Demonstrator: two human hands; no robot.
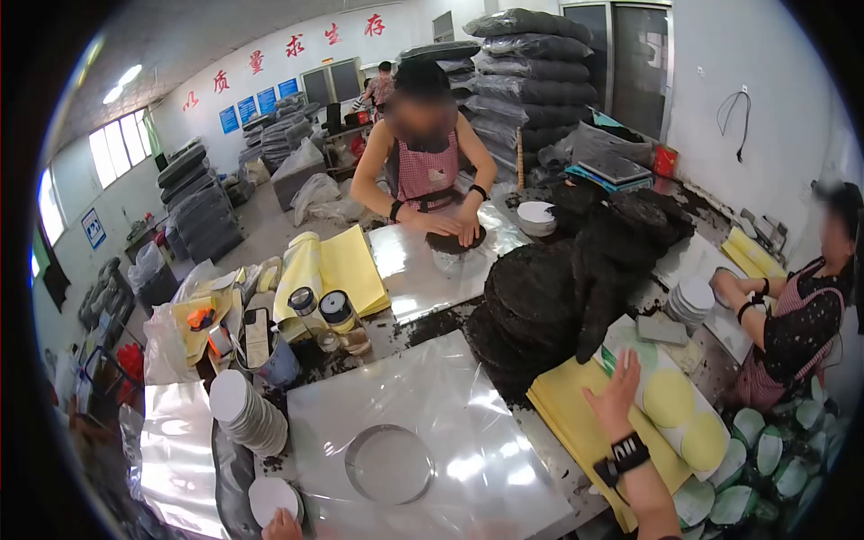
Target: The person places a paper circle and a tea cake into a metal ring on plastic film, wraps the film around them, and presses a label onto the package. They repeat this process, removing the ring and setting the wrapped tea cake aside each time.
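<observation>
At the bottom edge, my left hand (283, 525) has its fingers closed on the rim of a white round disc (273, 500). Just behind it leans a stack of similar white discs (247, 416). My right hand (615, 391), a black band on its wrist, is stretched out with fingers apart over a pile of yellow sheets (576, 409), holding nothing. Between my hands, a thin metal ring (351, 468) rests on a shiny plastic-covered board (486, 432). Beyond my right hand rises a heap of dark, crumbly, layered material (531, 288).
Across the table a person in a checked apron (425, 180) presses a dark round piece (456, 240). Another person (783, 324) works at the right. Glass jars (335, 310) and a tub holding a phone (270, 355) stand at the left. Green-white packets (769, 450) lie lower right.
</observation>
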